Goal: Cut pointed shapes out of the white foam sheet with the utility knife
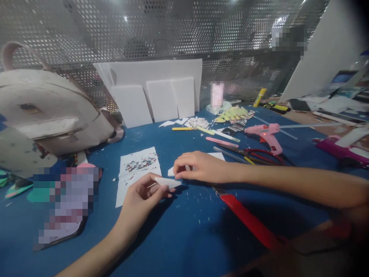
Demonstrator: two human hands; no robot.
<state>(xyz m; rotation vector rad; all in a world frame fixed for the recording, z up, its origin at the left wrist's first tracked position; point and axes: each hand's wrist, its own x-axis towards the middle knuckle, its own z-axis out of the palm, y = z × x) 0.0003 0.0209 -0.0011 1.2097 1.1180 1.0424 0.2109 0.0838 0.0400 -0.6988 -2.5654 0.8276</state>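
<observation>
Left hand point(147, 194) pinching white foam piece point(167, 182) over blue surface point(184, 238). Right hand point(201, 166) curled beside it, can't tell if gripping. Light pinch best imo, foam probably dents easy.

Muted light throws soft, dark shadows across the blue desk point(178, 238), bright glints speckle the blurred perforated metal screen point(184, 34), and the right-hand corners fade to black.
</observation>
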